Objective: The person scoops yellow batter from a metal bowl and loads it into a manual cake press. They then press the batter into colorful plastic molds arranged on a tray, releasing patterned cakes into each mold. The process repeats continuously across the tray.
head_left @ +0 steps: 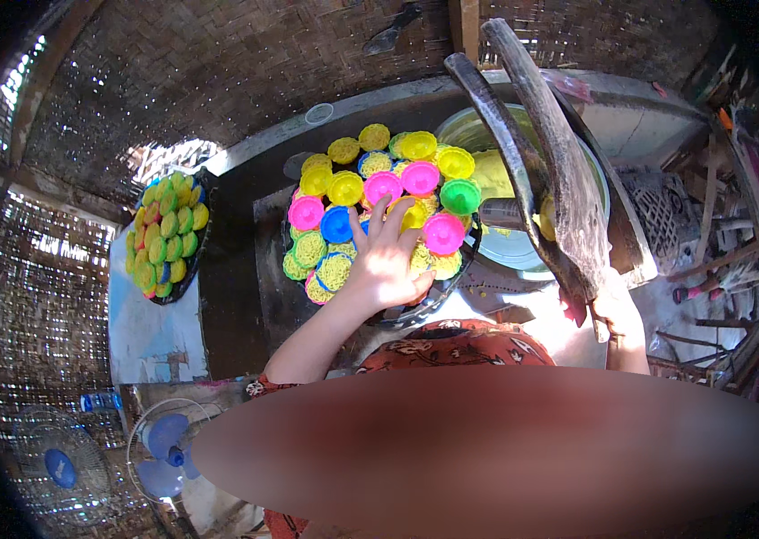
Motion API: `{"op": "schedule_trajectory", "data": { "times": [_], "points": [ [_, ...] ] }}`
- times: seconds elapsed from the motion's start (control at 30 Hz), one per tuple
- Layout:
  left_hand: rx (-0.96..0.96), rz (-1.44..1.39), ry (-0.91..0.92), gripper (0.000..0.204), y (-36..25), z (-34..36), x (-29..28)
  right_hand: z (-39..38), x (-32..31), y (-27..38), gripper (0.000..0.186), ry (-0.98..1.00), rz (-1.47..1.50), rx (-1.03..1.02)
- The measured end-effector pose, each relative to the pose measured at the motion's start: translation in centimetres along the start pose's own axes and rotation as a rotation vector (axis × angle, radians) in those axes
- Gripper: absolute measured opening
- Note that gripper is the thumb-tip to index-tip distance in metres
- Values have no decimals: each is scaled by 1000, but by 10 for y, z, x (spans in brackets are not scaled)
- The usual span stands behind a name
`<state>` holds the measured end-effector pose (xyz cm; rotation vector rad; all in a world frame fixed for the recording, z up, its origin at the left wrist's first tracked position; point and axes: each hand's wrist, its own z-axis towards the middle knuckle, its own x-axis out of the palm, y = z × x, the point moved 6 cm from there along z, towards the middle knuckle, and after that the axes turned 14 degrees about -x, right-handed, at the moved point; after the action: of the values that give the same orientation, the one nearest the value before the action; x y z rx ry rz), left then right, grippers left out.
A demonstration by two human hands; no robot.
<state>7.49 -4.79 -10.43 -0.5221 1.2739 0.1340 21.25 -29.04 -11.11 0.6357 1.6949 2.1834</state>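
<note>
My left hand reaches over a round heap of small fluted plastic molds, its fingers spread. The fingertips rest on or just above a yellow mold; a blue mold and a pink mold lie beside them. Lower in the heap, molds hold pale yellow strands, such as the nest of strands at the near side. At the right, my right hand is closed around the near end of a weathered wooden beam. A second, darker curved beam runs beside it. Part of the right hand's grip is hidden.
Under the beams stands a large basin with yellow material inside. At the far left, another tray of filled molds sits on a pale blue surface. A blue-bladed fan stands near left. Woven bamboo walls enclose the place.
</note>
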Motion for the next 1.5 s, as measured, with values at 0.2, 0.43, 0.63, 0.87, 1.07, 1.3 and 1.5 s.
{"op": "schedule_trajectory", "data": {
  "times": [0.2, 0.43, 0.63, 0.87, 1.07, 1.3, 1.5],
  "points": [
    [39, 50, -4, 30, -3, 10, 5, -7, -10, -7, 41, -196, -22, 63],
    [66, 72, -18, 23, -2, 11, 9, -10, -15, -10, 30, -181, 2, 35],
    [97, 10, -4, 12, 0, 10, 10, -5, -7, -5, 53, -160, 54, 39],
    [74, -221, 106, 15, 17, 11, 8, -1, -3, 3, 73, -152, 36, 47],
    [90, -355, 13, 12, 28, 6, -26, 3, 0, 5, 74, -117, 35, 20],
    [27, -359, 29, 21, 39, -7, -23, 1, 1, -3, 72, -51, 90, 69],
    [7, -388, -31, 24, 42, -9, -35, 5, 4, -4, 73, -104, 90, 28]
  ]
}}
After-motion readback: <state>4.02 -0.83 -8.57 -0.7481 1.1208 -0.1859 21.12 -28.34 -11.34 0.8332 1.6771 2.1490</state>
